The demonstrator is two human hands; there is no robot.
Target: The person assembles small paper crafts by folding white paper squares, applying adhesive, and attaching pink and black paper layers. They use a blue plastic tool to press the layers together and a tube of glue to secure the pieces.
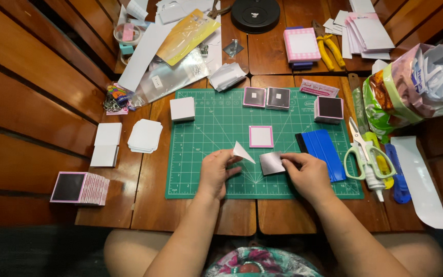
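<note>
My left hand (216, 172) pinches a small white piece of paper (243, 152) that stands up in a pointed shape over the green cutting mat (201, 154). My right hand (306, 173) holds a small shiny grey square (271, 163) by its right edge, flat just above the mat. A pink-bordered white square (261, 136) lies on the mat just beyond both hands. A blue squeegee (321, 151) rests beside my right hand.
Pink-edged dark squares (266, 97) and a stack (329, 109) sit at the mat's far edge, a white stack (182, 109) at its left. Scissors (359, 149) and a cutter (398, 177) lie right. White card piles (144, 136) and a pink stack (80, 188) lie left. A stuffed bag (416, 84) stands far right.
</note>
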